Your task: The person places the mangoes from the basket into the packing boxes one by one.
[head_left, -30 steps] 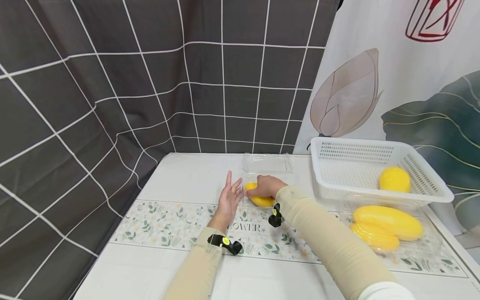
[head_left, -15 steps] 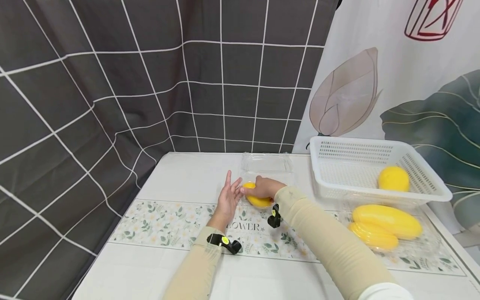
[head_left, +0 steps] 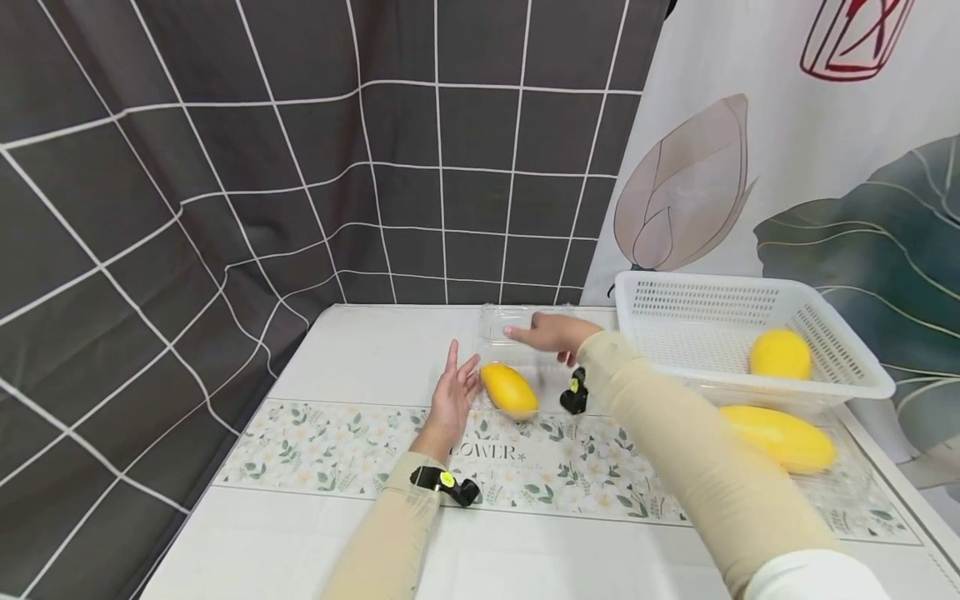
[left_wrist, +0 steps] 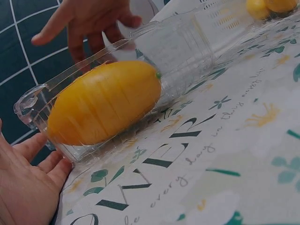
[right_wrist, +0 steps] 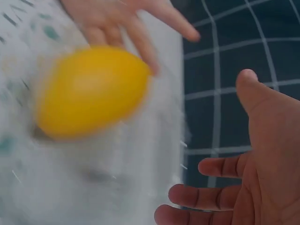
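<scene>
A yellow mango-like fruit (head_left: 510,391) with a small green tip lies slantwise in a clear plastic clamshell box (left_wrist: 187,56), whose lid (head_left: 498,321) is folded back. My left hand (head_left: 451,400) stands at the left side of the box, its fingers straight; in the left wrist view the fingertips touch the box wall. My right hand (head_left: 555,333) hovers above the box near the lid, apart from the fruit. Its thumb and fingers are spread with nothing between them in the right wrist view, where the fruit is blurred.
At the right, a white slotted basket (head_left: 626,325) holds a round yellow fruit (head_left: 780,354). In front of it lies a long yellow fruit (head_left: 783,440) in another clear container, partly hidden by my right sleeve (head_left: 697,450). A dark grid curtain (head_left: 480,200) hangs behind the table.
My right hand has let go of the mango-like fruit, which now lies in the box, and has risen back and to the right. My left hand has hardly moved.
</scene>
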A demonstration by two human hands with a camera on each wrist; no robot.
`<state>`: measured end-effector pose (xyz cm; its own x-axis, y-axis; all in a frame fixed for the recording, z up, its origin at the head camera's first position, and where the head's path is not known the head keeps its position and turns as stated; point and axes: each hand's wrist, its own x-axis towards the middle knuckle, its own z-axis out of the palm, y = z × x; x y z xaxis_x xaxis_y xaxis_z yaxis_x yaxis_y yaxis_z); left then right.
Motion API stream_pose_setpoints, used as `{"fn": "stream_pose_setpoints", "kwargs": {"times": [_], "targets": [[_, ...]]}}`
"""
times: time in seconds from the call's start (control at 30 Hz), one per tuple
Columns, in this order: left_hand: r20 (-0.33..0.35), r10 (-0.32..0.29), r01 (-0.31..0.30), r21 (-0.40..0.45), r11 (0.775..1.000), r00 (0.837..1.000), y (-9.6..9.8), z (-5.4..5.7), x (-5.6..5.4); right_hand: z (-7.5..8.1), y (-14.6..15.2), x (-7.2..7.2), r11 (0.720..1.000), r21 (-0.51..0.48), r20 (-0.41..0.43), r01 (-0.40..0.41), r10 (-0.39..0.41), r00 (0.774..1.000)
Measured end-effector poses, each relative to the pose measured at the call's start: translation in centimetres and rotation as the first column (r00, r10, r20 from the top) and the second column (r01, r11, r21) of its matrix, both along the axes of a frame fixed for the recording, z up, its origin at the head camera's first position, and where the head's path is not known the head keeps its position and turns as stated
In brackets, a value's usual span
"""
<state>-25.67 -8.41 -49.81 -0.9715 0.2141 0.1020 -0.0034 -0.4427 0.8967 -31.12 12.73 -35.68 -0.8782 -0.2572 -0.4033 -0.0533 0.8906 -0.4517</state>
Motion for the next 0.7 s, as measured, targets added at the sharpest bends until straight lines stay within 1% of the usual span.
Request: {"fn": "stream_pose_setpoints", "kwargs": {"times": [0.17,0.27,0.33,0.37,0.47,0.53,0.6,0.7], "targets": [[-0.009,0.005,-0.005,0.001,1.000,1.000,-0.1,-0.2,0.1,3.9,3.5,-1.3,0.998,0.054,-0.055,-0.014,0.017,0.998],[-0.006,0.013,-0.013,0.000,1.000,1.000,-0.2,-0.3,0.1,5.9,5.9,-1.9,0.996,0.085,-0.123,-0.027,0.038,0.992],[-0.005,0.014,-0.014,-0.002,1.000,1.000,-0.3,-0.3,0.1,7.2,7.5,-2.2,0.994,0.110,-0.187,-0.025,0.046,0.981],[-0.002,0.015,-0.015,-0.003,1.000,1.000,-0.3,-0.3,0.1,7.8,8.3,-2.3,0.990,0.134,-0.225,-0.029,0.059,0.973],[0.001,0.008,-0.008,-0.005,1.000,1.000,-0.3,-0.2,0.2,9.3,10.9,-2.5,0.982,0.189,-0.297,0.006,0.051,0.954],[0.004,0.004,-0.004,-0.004,1.000,1.000,-0.3,-0.2,0.3,10.1,12.7,-2.5,0.977,0.210,-0.315,0.041,0.028,0.949],[0.006,0.000,0.000,0.000,1.000,1.000,-0.2,-0.2,0.4,10.5,14.8,-2.5,0.974,0.212,-0.315,0.084,-0.014,0.949],[0.011,-0.002,0.002,0.004,1.000,1.000,-0.2,-0.3,0.6,10.7,18.0,-2.2,0.976,0.160,-0.282,0.148,-0.099,0.954]]}}
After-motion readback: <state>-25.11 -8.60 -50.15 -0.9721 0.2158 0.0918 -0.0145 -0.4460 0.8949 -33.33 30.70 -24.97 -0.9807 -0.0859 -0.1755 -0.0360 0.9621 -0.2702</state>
